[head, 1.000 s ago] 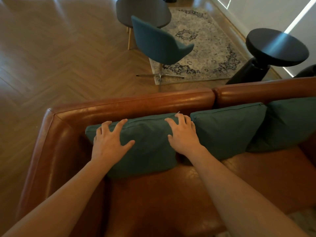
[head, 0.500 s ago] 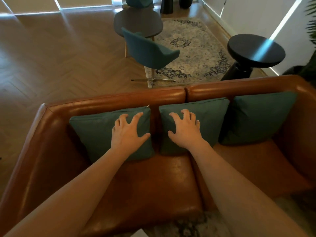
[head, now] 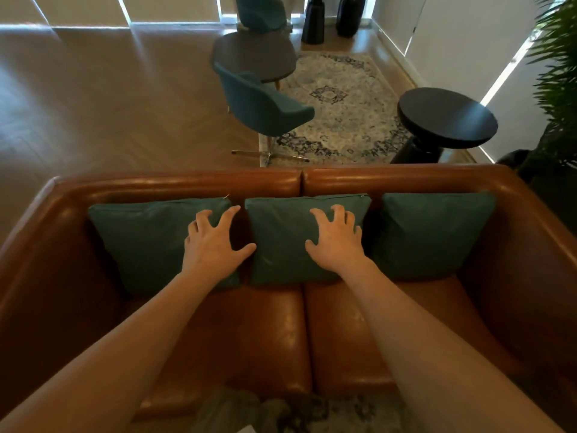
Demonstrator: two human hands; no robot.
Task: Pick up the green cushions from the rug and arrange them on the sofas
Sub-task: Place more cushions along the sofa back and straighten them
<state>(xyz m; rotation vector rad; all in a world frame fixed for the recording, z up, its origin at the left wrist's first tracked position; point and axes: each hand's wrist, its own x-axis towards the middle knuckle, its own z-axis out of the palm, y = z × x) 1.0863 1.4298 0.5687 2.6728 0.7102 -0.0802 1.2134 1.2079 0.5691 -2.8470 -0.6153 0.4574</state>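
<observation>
Head view, single frame. Logged three green cushions propped in a row against the backrest of the brown leather sofa: left cushion, middle cushion, right cushion.

Hands:
- Found the left hand laid on the left cushion's right edge, fingers spread and slightly bent, thumb stretched over the gap toward the middle cushion.
- Found the right hand on the middle cushion's upper right part, fingers apart and hooked, tips on the fabric.
- Saw no clamping by either hand. Cannot tell firm pressing from light resting, given the soft wide-angle picture.

Positions, taken from the fingers:
- Left cushion: under and to the left of the left fingers.
- Middle cushion: under the right fingertips, just beyond the left thumb tip.
- Right cushion: just beside the right little finger, untouched.

Step, as a judgement: placing finished on this sofa, straightening and spacing in hand.

Next move calls for a gentle sideways nudge to even the gaps. Then lift both hands off squarely, without tipping the cushions forward.

Orientation: standing on the lower edges, leaning back, faces turned toward the wrists, zip edges uppermost along the backrest. Nearly square, so no marked long axis. Row axis running side to side, crosswise to the fingers.
</observation>
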